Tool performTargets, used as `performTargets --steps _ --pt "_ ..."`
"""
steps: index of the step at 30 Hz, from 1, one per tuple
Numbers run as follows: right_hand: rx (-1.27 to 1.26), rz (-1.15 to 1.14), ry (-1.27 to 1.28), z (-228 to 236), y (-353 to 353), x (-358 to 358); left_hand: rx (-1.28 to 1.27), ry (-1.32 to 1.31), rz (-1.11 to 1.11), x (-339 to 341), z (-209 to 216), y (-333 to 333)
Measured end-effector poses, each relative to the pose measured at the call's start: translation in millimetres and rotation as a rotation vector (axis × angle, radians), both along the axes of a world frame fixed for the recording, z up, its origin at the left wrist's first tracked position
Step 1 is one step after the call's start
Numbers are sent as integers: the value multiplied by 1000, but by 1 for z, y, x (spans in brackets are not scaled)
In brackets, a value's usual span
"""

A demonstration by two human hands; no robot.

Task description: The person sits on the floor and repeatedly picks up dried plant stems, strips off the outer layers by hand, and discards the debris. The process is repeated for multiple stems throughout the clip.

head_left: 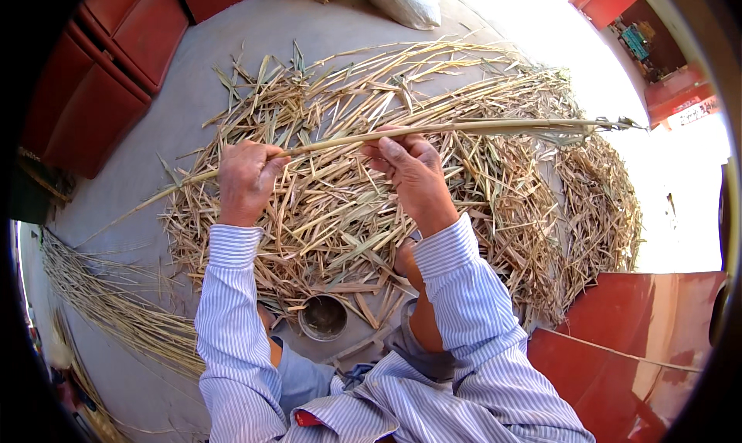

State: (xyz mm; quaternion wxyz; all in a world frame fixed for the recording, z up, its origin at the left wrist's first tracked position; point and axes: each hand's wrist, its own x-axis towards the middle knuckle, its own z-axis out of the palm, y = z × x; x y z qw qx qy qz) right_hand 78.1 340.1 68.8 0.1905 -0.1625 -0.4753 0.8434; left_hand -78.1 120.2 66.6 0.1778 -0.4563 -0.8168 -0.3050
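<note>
A long pale reed stalk (495,125) lies across in front of me, over a heap of dry leaves and husks. Its thin end slants down to the left; the thicker end reaches right and finishes in a few ragged dry leaves. My left hand (249,179) is closed round the stalk, the thumb pressed along it. Some way to the right, my right hand (411,169) has the same stalk between thumb and fingers, the fingers partly hidden behind it. Below the hands spreads the heap of dry leaves (332,219), with several longer stalks across its far side.
A small round metal bowl (323,318) stands between my feet. At lower left lies a bundle of thin stripped stalks (124,304). Red cushioned seats (135,33) line the far left, and a white sack (403,3) sits at the back. A glossy red panel (618,342) is at lower right.
</note>
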Motion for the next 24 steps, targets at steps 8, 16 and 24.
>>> performTargets --steps 8,16,24 --pt "-68 -324 -55 1 31 12 -109 -10 95 -26 -2 -38" --pt "36 -162 -64 3 14 10 80 -427 -196 14 -6 16" --pt "3 -42 -50 0 1 10 260 -734 -124 40 -2 49"
